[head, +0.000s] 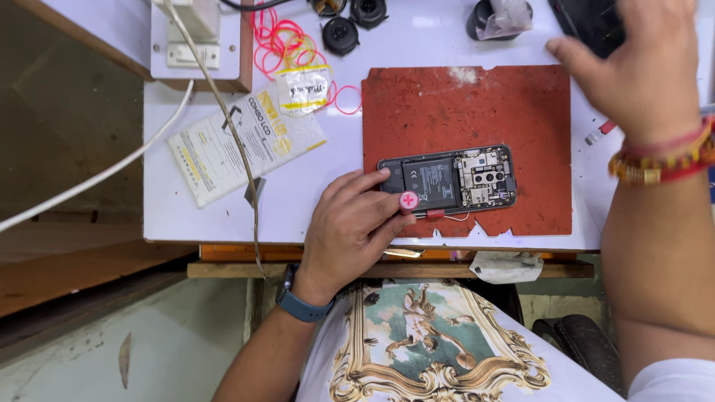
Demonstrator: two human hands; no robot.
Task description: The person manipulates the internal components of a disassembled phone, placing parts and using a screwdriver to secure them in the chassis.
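Two hands over the worktop [320,179], head view only; the opened phone [447,181] lies on the red mat [462,112], back cover off, battery and boards bare; left hand [350,227] rests at the phone's near end, grip closed on a pink-capped screwdriver [409,199]; right hand [640,63] hovers beyond the mat's far corner, fingers apart, holding nothing. Risk, I'd judge: the tip skids and scratches the exposed board.

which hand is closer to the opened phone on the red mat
Left. The left hand rests on the opened phone's near end, holding a red-capped tool. The right hand is raised beyond the red mat's far corner.
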